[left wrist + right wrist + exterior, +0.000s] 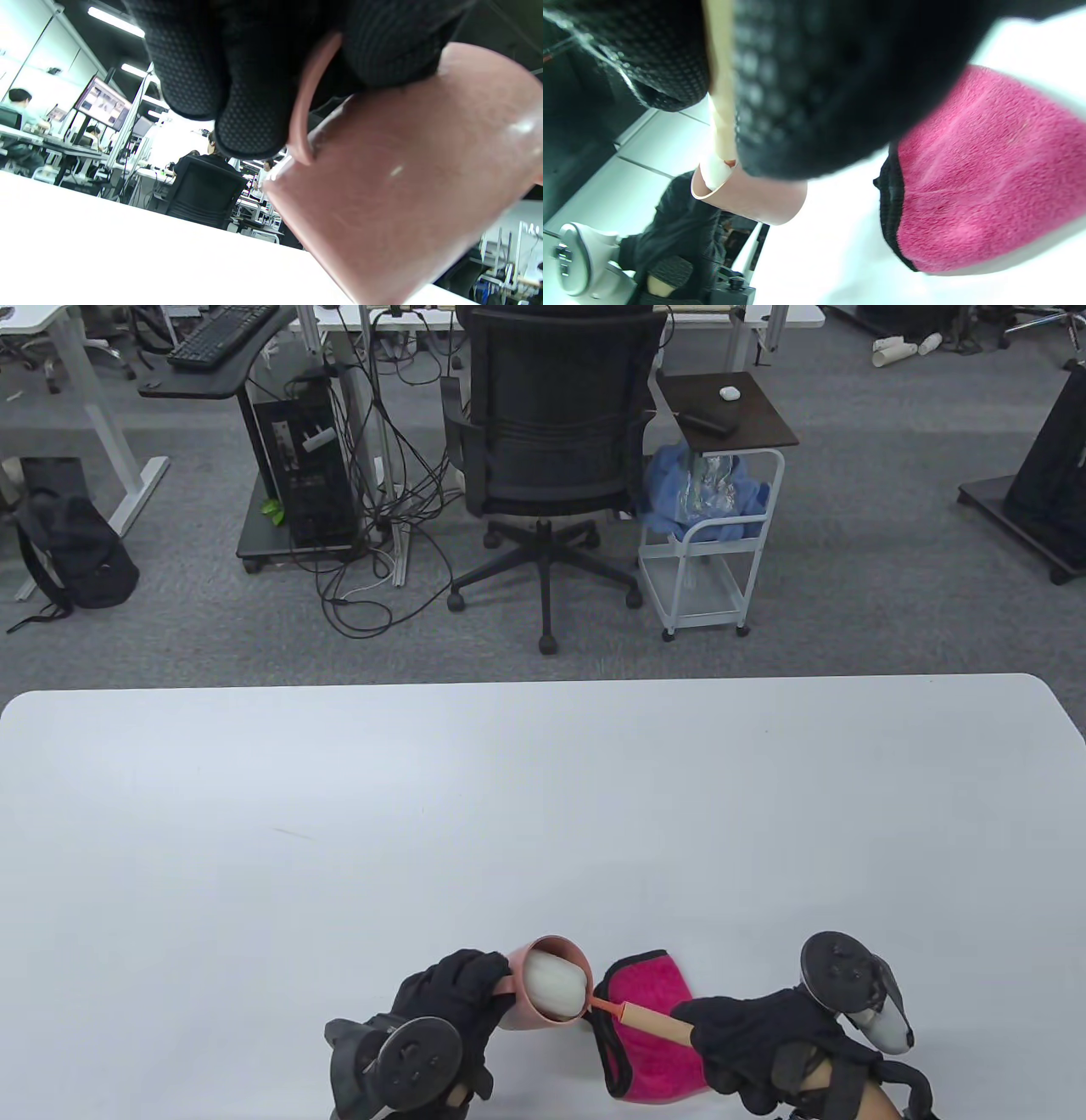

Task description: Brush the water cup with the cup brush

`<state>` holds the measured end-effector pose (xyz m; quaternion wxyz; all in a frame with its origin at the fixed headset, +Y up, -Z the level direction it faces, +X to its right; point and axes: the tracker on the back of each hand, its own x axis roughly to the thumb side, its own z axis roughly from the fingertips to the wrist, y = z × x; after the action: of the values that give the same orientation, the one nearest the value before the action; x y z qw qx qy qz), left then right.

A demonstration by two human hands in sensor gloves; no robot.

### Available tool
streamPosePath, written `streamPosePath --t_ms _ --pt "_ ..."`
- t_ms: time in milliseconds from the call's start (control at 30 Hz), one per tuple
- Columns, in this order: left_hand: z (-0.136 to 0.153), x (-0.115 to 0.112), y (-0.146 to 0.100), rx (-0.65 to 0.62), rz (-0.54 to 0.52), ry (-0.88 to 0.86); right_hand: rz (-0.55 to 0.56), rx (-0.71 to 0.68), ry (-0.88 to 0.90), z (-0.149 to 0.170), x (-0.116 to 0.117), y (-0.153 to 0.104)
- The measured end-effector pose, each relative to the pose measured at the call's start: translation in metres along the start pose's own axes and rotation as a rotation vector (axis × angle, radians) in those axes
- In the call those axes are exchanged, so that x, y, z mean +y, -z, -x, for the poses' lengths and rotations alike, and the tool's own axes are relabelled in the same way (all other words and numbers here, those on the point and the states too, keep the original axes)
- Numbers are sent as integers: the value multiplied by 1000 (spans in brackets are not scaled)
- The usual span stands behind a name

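Note:
A pink water cup (536, 1008) is tilted with its mouth facing up and right, held off the table near the front edge. My left hand (450, 997) grips it by the handle (303, 106); the cup fills the left wrist view (403, 199). My right hand (751, 1035) grips the wooden handle of the cup brush (649, 1021). The brush's white sponge head (554, 982) is inside the cup. In the right wrist view the wooden handle (721, 93) runs down into the cup (751, 199).
A pink cloth with a black edge (645, 1044) lies on the white table (543, 814) under the brush handle, also in the right wrist view (980, 178). An office chair (551, 458) and a small cart (713, 517) stand beyond the table's far edge.

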<state>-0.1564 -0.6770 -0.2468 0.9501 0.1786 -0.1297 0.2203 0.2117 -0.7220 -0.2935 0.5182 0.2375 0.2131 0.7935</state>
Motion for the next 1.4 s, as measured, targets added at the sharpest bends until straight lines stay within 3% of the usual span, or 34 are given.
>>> streamPosePath --t_ms 133,233,333,400,467,500,533,600,667,733,833,1100,1233,1400 --pt "9 1 0 35 1 -118 -28 -28 115 5 -2 1" --pt "16 1 0 61 7 -220 -67 -95 300 10 -1 3" --pt "22 3 0 75 7 -223 61 -162 455 12 -15 -4" --pt "25 3 -1 83 3 -256 210 -31 299 16 -29 -13" --pt "25 4 -1 84 -3 -268 394 133 -21 20 -43 -24" --pt "25 4 0 80 -5 -267 501 241 -266 21 -51 -31" --pt "24 4 0 77 -6 -269 541 312 -440 20 -56 -35" --pt "24 2 1 76 -4 -279 475 419 -503 22 -59 -37" --pt "24 2 0 76 0 -283 485 484 -457 33 -56 -34" --pt "26 3 -1 81 1 -278 421 570 -402 43 -50 -29" --pt "29 3 -1 89 6 -288 337 678 -488 53 -43 -19" --pt "28 -1 0 82 35 -291 281 902 -645 62 -40 -14" --pt "27 -2 0 78 46 -300 188 1052 -778 66 -34 -9" --pt "28 -6 1 79 80 -308 172 1083 -876 63 -28 -1"
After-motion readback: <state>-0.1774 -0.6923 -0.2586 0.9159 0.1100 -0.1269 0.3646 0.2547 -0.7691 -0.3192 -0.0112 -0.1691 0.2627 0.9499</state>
